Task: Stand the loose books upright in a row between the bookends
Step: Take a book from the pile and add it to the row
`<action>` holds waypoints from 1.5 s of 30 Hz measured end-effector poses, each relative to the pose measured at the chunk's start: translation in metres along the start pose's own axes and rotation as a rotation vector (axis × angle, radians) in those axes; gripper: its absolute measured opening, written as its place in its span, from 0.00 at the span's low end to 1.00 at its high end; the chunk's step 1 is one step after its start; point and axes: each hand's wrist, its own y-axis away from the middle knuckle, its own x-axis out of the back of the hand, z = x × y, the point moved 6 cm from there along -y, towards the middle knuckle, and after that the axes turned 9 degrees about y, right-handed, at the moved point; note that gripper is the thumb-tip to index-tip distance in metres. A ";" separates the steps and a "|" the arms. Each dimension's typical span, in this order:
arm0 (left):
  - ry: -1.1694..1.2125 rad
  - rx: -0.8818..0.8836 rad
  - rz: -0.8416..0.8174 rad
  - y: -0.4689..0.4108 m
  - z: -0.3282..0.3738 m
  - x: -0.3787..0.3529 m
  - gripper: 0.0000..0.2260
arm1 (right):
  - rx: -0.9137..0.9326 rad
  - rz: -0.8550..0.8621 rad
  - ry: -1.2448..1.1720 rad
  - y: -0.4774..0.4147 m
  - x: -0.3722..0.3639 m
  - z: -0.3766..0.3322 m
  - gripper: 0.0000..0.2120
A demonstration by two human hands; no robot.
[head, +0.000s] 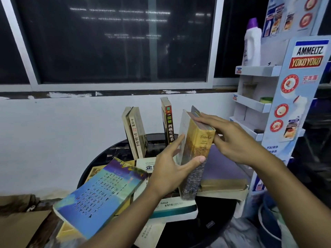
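I hold a thick yellow-spined book point(198, 145) upright and tilted above the round black table point(211, 228). My left hand point(170, 170) grips its lower part, thumb across the spine and fingers on the left cover. My right hand point(231, 138) grips its top edge. Behind it, a dark-spined book point(168, 122) stands upright at the back of the table. Left of that, a pale book point(135, 133) leans. No bookend is plainly visible. Loose books lie flat: a blue-covered one point(100, 196) front left, a white one point(172, 208) under my left wrist, a purple one point(222, 167) at right.
A white cardboard display stand point(290, 97) with small shelves rises close on the right, a white bottle with a purple cap point(252, 43) on its top shelf. A white wall and dark window lie behind the table. Brown cardboard point(19, 228) sits at lower left.
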 end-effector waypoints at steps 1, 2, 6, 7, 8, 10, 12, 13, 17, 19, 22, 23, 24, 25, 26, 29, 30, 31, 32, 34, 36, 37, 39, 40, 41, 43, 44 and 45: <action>0.006 0.009 -0.006 -0.001 0.000 -0.002 0.43 | -0.033 -0.011 -0.019 0.003 0.001 0.001 0.30; 0.013 0.020 -0.009 -0.001 0.000 -0.004 0.44 | -0.060 -0.022 -0.037 0.006 0.003 0.002 0.30; 0.028 0.028 -0.007 -0.001 0.003 -0.006 0.44 | -0.139 -0.026 -0.138 0.018 0.007 -0.004 0.25; 0.030 0.030 -0.007 -0.001 0.003 -0.006 0.44 | -0.154 -0.024 -0.158 0.019 0.008 -0.008 0.25; 0.033 0.031 -0.006 -0.001 0.002 -0.006 0.44 | -0.161 -0.019 -0.162 0.019 0.007 -0.012 0.24; 0.034 0.026 -0.003 0.000 0.000 -0.007 0.45 | -0.167 0.015 -0.109 0.019 0.006 -0.020 0.23; 0.036 0.026 -0.003 0.000 -0.001 -0.008 0.45 | -0.186 0.083 -0.026 0.019 0.004 -0.025 0.25; 0.036 0.027 -0.002 0.000 -0.001 -0.008 0.46 | -0.202 0.120 -0.001 0.019 0.003 -0.028 0.27; 0.043 0.035 0.006 0.000 -0.005 -0.009 0.47 | -0.272 0.214 0.017 0.020 -0.005 -0.035 0.29; 0.040 0.027 -0.004 0.002 -0.009 -0.009 0.45 | -0.322 0.251 0.031 0.021 -0.007 -0.037 0.28; 0.013 0.027 -0.027 0.007 -0.017 -0.007 0.42 | -0.360 0.308 0.067 0.021 -0.006 -0.042 0.27; 0.002 0.027 -0.033 0.009 -0.019 -0.004 0.42 | -0.365 0.318 0.071 0.020 -0.005 -0.044 0.26; -0.014 0.024 -0.036 0.009 -0.022 0.000 0.41 | -0.364 0.325 0.070 0.019 -0.004 -0.045 0.26; -0.035 0.021 -0.034 0.009 -0.024 0.005 0.39 | -0.358 0.328 0.065 0.017 -0.004 -0.047 0.25; -0.057 0.022 -0.024 0.006 -0.026 0.012 0.36 | -0.349 0.329 0.060 0.015 -0.003 -0.048 0.25; -0.138 0.031 0.070 -0.009 -0.028 0.043 0.33 | -0.330 0.321 0.067 0.006 -0.002 -0.051 0.23; -0.179 0.030 0.101 -0.016 -0.027 0.055 0.33 | -0.322 0.322 0.073 0.002 -0.003 -0.052 0.23; -0.232 0.029 0.127 -0.023 -0.027 0.066 0.32 | -0.315 0.326 0.073 -0.003 -0.004 -0.053 0.23; -0.293 0.031 0.146 -0.032 -0.027 0.077 0.31 | -0.308 0.326 0.065 -0.008 -0.006 -0.053 0.23; -0.392 0.030 0.184 -0.049 -0.031 0.100 0.29 | -0.293 0.319 0.058 -0.019 -0.011 -0.052 0.23; -0.468 0.020 0.216 -0.067 -0.036 0.121 0.28 | -0.289 0.326 0.067 -0.030 -0.014 -0.053 0.24; -0.511 0.020 0.227 -0.076 -0.039 0.131 0.29 | -0.288 0.334 0.067 -0.035 -0.015 -0.054 0.24; -0.586 0.037 0.247 -0.090 -0.044 0.147 0.30 | -0.265 0.354 0.062 -0.048 -0.018 -0.057 0.24; -0.625 0.042 0.256 -0.095 -0.046 0.153 0.31 | -0.249 0.365 0.061 -0.055 -0.020 -0.060 0.25; -0.668 0.038 0.267 -0.100 -0.047 0.159 0.32 | -0.234 0.371 0.063 -0.062 -0.022 -0.062 0.25; -0.740 0.031 0.292 -0.108 -0.049 0.167 0.35 | -0.208 0.378 0.070 -0.078 -0.026 -0.064 0.25; -0.744 0.038 0.295 -0.112 -0.051 0.170 0.35 | -0.198 0.380 0.072 -0.086 -0.029 -0.065 0.25; -0.726 0.053 0.290 -0.115 -0.054 0.173 0.36 | -0.186 0.380 0.068 -0.094 -0.032 -0.066 0.26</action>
